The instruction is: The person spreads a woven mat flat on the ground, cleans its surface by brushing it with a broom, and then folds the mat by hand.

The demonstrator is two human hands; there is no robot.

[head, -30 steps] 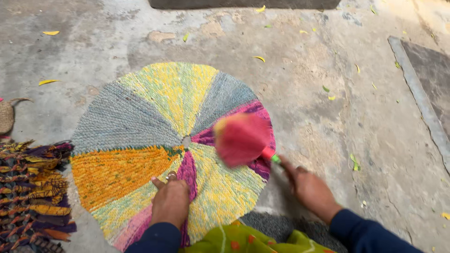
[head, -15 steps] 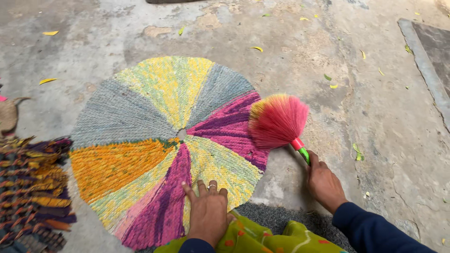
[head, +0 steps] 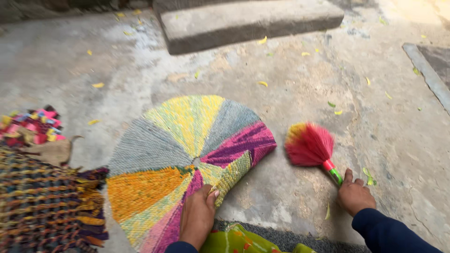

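A round woven mat in yellow, grey, pink, purple and orange wedges lies on the concrete floor. My left hand grips its near right edge and has folded that part up and over. My right hand holds the green handle of a small brush with pink and yellow bristles. The brush rests on the floor just right of the mat, apart from it.
A dark multicoloured woven rug lies at the left, with a small bright mat and a tan woven piece behind it. A concrete step is at the top, a metal strip at right. Yellow leaves are scattered about.
My left hand has lifted and folded the mat's near right edge. The brush has swung off the mat to the floor on the right. The view has tilted up, showing the step.
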